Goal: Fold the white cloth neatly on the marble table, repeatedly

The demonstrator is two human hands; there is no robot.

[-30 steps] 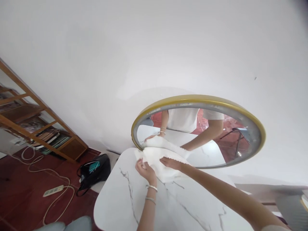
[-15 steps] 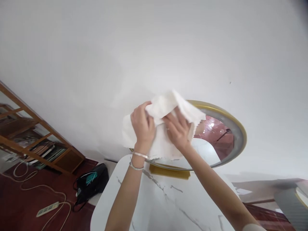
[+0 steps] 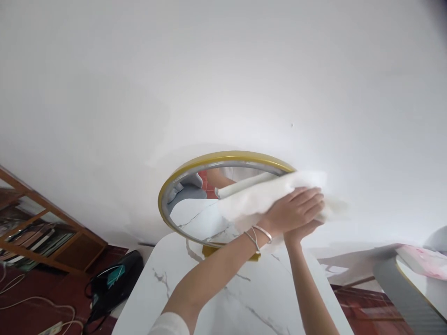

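Observation:
A white cloth (image 3: pixel 251 200), blurred by motion, lies over the right part of an oval mirror with a gold rim (image 3: pixel 223 156). My left hand (image 3: pixel 295 211), with two bracelets on its wrist, reaches across to the mirror's right side. Its fingers are bent together over the cloth. Just below and behind it, my right hand (image 3: pixel 302 231) grips the cloth too. Most of the right hand's fingers are hidden by the left hand and the fabric. The mirror stands upright on a gold base (image 3: pixel 209 251).
The mirror's base rests on a white marble-patterned table (image 3: pixel 244 302) against a plain wall (image 3: pixel 209 70). On the left are a wooden shelf (image 3: pixel 73 228), a black bag (image 3: pixel 118 279) and cables (image 3: pixel 42 300) on the red floor. A grey ribbed cabinet (image 3: pixel 401 288) stands at right.
Both hands have moved with the cloth from the mirror's left and middle to its right edge. The left hand now overlaps the right, and the mirror's left side is uncovered.

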